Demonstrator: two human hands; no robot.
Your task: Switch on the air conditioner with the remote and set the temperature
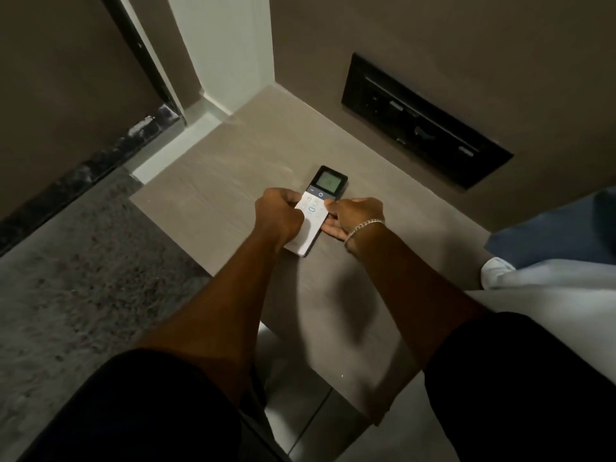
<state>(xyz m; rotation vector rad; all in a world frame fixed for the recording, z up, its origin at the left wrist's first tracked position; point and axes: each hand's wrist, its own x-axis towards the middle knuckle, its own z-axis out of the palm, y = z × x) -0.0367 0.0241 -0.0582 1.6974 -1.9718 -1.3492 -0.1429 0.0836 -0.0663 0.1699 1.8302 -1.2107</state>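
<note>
A white remote with a black top and a lit grey screen lies lengthwise on the brown bedside table, screen end away from me. My left hand is curled over its left edge and lower half. My right hand, with a silver chain bracelet at the wrist, grips the right edge, fingers tucked under it. The remote's lower part is hidden by my left hand. No air conditioner is in view.
A black switch panel is set in the wall behind the table. Speckled grey carpet lies to the left, a white sheet and blue pillow to the right. A white door frame stands at the back.
</note>
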